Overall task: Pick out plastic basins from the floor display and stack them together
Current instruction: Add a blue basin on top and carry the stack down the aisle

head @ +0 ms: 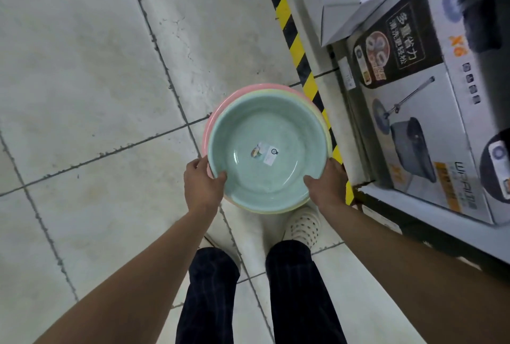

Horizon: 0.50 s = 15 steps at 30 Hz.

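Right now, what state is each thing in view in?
Green basin, upright, nested on top, label inside.
Yellow basin, nested beneath the green.
Pink basin, bottom of stack.
Left hand, gripping green basin's rim.
Right hand, gripping green basin's rim.
Mop box, closed, lying flat.

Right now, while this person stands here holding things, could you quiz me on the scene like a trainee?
1. True or false: the left hand and the right hand both hold the stack of basins.
2. Which colour is the innermost basin? A pink, B green, C yellow.
3. What lies on the bottom of that basin?
Key: 1 true; 2 B; 3 a small label.
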Each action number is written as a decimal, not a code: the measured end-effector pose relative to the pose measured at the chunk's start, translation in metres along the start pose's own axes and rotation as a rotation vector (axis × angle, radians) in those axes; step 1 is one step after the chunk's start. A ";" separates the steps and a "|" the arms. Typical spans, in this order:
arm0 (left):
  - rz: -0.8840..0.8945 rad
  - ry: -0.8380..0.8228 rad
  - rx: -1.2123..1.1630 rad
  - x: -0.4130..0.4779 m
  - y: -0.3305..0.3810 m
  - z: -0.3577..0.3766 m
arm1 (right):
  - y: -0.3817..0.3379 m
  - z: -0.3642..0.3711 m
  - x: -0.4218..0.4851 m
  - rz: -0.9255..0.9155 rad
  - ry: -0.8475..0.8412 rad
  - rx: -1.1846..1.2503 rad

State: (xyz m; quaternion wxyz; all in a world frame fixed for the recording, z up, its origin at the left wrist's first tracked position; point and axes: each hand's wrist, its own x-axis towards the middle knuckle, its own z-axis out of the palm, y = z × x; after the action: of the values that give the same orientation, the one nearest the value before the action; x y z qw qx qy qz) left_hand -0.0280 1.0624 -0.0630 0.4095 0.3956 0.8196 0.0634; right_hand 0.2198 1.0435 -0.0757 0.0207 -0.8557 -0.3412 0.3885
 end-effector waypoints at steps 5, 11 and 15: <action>0.136 -0.035 0.134 0.003 -0.010 0.010 | 0.010 0.007 0.006 0.069 0.047 -0.030; 0.164 -0.028 0.187 0.007 -0.012 0.022 | 0.019 0.012 0.003 -0.085 0.103 -0.192; 0.238 -0.030 0.243 0.015 -0.016 0.027 | 0.026 0.014 0.013 -0.133 0.059 -0.267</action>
State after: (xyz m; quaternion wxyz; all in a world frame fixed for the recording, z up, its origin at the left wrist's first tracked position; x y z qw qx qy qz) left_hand -0.0236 1.0563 -0.0965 0.3605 0.5373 0.7625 0.0060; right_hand 0.2310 1.0285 -0.1011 -0.0577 -0.8375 -0.4448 0.3120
